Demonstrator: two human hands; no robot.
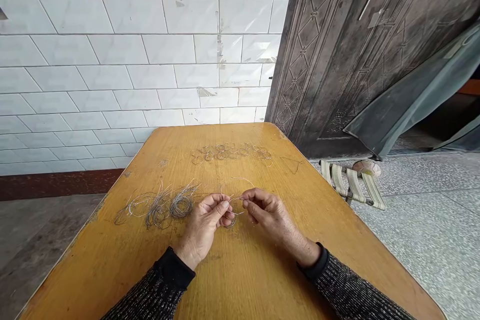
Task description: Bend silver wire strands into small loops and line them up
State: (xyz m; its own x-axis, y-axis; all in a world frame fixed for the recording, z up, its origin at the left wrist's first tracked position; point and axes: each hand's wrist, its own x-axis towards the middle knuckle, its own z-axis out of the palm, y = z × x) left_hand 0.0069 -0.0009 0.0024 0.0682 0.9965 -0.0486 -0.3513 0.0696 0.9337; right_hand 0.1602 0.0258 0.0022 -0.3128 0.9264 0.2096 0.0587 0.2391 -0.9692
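Thin metal wire (236, 198) runs between my two hands above the middle of the wooden table. My left hand (210, 220) is closed in a pinch on it, and a small loop of the wire hangs below those fingers. My right hand (268, 212) pinches the wire from the other side, thumb against forefinger. A loose end curves up above my fingers. Just left of my left hand lie tangled coils of grey wire (182, 204) with several ends sticking up. The wire inside both pinches is hidden by the fingers.
Several wire rings (228, 151) lie in a band towards the far end of the table (240, 280). A bent piece of wire (291, 164) is near the right edge. A striped folding stool (352, 185) stands right of the table, beyond it a dark door (330, 60). White tiled wall (112, 75) closes off the back.
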